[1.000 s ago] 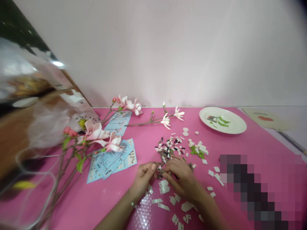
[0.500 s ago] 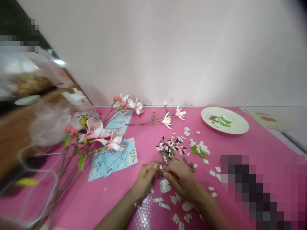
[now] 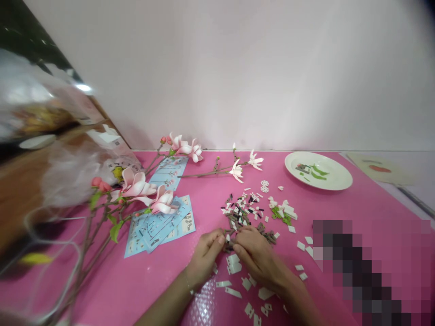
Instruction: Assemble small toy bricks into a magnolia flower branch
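My left hand (image 3: 208,250) is closed, thumb against fingers, at the near edge of the parts pile. Facing it, my right hand (image 3: 255,250) has its fingers curled in. Between the two hands, small brown building-block pieces (image 3: 229,244) show, and both sets of fingertips pinch at them; the exact shape is mostly covered. Beyond my knuckles lies a heap of brown, black and white block pieces (image 3: 243,206). White block pieces (image 3: 234,264) lie just below my hands, with several loose white tiles (image 3: 233,292) closer to me.
Pink-and-white block magnolia stems (image 3: 135,183) lie at left over blue instruction sheets (image 3: 159,233). A white-flowered stem (image 3: 209,173) lies at the back. A white plate (image 3: 335,176) holds green leaf pieces. Lime-green and white pieces (image 3: 283,213) sit right of the heap. Bubble wrap (image 3: 203,304) lies near my left forearm.
My right hand's fingers have curled in more, and its extended index finger has drawn back. The left hand stays nearly in place. The surrounding pieces look the same.
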A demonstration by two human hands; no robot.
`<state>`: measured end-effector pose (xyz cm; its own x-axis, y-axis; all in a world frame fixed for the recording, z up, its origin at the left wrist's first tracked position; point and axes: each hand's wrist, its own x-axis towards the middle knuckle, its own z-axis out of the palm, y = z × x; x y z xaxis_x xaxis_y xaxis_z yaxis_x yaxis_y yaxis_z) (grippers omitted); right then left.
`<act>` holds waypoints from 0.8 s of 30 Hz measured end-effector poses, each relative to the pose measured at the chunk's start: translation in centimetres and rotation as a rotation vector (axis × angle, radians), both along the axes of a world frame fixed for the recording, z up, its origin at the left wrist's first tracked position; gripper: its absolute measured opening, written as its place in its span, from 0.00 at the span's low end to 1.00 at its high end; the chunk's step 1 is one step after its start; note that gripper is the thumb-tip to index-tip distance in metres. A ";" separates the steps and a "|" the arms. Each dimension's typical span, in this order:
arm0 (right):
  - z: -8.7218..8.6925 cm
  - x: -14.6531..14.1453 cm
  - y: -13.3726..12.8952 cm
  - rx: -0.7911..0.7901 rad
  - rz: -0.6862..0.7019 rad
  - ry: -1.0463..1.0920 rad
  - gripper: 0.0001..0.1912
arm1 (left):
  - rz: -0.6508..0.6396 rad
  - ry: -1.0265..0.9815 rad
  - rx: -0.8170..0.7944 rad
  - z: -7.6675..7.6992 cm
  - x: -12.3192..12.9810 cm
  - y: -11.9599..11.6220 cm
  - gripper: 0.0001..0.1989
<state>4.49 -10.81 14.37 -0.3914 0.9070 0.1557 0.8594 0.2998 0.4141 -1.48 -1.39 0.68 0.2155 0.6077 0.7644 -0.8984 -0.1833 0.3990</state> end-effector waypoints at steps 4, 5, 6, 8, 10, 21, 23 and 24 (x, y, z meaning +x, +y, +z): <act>0.0 -0.2 0.0 0.009 0.024 0.023 0.15 | 0.016 0.005 0.036 0.0 0.0 0.0 0.20; 0.0 -0.3 0.0 0.012 0.036 0.024 0.15 | 0.024 0.008 0.042 0.0 0.0 0.0 0.20; 0.1 -0.3 0.0 0.016 0.044 0.023 0.15 | 0.032 0.013 0.048 0.0 0.0 0.0 0.20; 0.1 -0.4 -0.1 0.023 0.050 0.018 0.15 | 0.046 0.022 0.061 0.0 0.0 0.0 0.20; 0.0 -0.3 -0.2 0.030 0.042 0.005 0.15 | 0.059 0.031 0.074 0.0 0.0 0.1 0.19; -0.4 -0.1 -0.2 0.098 0.073 -0.082 0.14 | 0.109 0.046 0.110 -0.3 0.6 0.2 0.19; -0.5 0.0 -0.2 0.098 0.066 -0.092 0.14 | 0.110 0.045 0.114 -0.3 0.6 0.2 0.19; -0.5 0.0 -0.2 0.099 0.063 -0.096 0.15 | 0.109 0.045 0.117 -0.2 0.6 0.2 0.18</act>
